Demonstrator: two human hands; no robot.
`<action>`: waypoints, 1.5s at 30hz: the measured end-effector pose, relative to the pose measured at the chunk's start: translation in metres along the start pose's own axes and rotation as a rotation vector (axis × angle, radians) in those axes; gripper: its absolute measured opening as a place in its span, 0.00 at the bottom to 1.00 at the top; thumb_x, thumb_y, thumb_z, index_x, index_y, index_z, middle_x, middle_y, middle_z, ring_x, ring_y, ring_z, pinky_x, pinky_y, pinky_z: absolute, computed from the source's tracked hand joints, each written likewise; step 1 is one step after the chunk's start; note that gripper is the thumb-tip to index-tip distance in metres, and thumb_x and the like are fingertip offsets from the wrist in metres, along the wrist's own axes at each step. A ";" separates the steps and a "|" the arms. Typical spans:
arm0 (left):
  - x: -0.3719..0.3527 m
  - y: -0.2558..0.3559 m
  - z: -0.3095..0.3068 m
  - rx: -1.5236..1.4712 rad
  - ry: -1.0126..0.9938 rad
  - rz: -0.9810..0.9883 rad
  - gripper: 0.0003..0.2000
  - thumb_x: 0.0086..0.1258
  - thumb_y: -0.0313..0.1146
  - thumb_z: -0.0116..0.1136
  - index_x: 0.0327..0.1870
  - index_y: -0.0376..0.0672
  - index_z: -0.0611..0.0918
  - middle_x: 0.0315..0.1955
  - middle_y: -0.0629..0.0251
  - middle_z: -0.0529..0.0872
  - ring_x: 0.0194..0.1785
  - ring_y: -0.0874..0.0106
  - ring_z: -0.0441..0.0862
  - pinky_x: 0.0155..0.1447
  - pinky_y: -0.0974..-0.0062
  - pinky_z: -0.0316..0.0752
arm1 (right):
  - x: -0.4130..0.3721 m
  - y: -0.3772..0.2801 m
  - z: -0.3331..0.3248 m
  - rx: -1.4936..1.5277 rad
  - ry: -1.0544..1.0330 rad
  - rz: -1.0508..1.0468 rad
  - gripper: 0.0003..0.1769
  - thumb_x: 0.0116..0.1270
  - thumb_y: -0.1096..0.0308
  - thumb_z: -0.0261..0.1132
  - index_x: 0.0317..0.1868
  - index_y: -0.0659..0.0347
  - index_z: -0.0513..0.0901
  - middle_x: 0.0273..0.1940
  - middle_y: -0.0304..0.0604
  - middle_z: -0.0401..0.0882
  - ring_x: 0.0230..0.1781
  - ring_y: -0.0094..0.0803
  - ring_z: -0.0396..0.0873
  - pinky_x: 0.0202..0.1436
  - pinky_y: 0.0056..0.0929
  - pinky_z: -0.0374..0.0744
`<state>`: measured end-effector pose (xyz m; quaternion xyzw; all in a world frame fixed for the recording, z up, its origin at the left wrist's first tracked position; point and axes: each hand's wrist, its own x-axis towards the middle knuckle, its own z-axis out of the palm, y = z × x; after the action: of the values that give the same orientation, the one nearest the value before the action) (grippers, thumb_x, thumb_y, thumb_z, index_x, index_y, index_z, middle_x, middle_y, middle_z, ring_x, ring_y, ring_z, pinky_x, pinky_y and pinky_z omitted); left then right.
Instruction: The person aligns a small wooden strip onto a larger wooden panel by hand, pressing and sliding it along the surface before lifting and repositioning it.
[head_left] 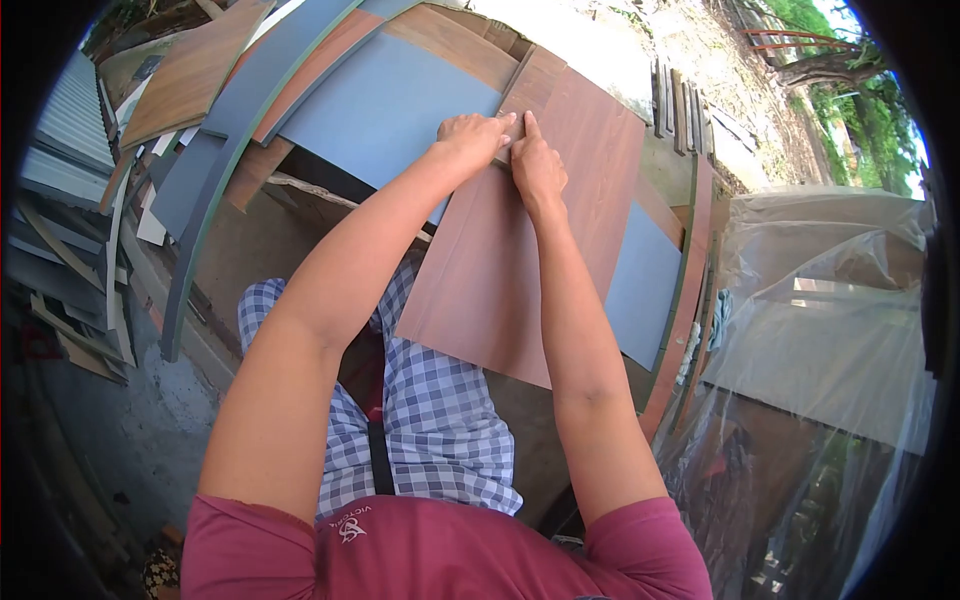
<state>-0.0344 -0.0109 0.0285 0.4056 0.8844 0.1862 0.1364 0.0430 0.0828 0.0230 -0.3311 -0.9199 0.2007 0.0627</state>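
A long reddish-brown wood-grain board (pixel 500 265) lies slanted in front of me, its near end above my lap. My left hand (pixel 473 140) is at the board's far left part, with its fingers bent and closed. Close beside it, my right hand (pixel 538 168) has its index finger stretched forward along the board and the other fingers curled. Between the fingertips of both hands shows a small dark brown piece (pixel 516 130); its kind is too small and covered to tell. Beneath the board is a blue-grey panel (pixel 390 105).
Stacked wooden panels (pixel 185 80) and curved grey strips (pixel 225 160) stand at the left. A reddish wooden edge (pixel 685 300) runs along the right side. Further right, clear plastic sheeting (pixel 810 300) covers a stand. Dark slats (pixel 675 110) lie on the ground behind.
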 end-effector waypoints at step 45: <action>-0.268 0.049 0.045 -0.183 -0.021 0.060 0.23 0.67 0.41 0.50 0.64 0.54 0.67 0.19 0.51 0.81 0.25 0.54 0.81 0.32 0.58 0.75 | -0.277 0.019 -0.018 -0.061 -0.091 0.030 0.30 0.63 0.65 0.53 0.67 0.46 0.61 0.24 0.56 0.79 0.24 0.52 0.79 0.30 0.47 0.75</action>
<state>0.1854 -0.1776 0.0340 0.4196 0.8497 0.2659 0.1767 0.2730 -0.0734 0.0368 -0.3372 -0.9223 0.1885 0.0076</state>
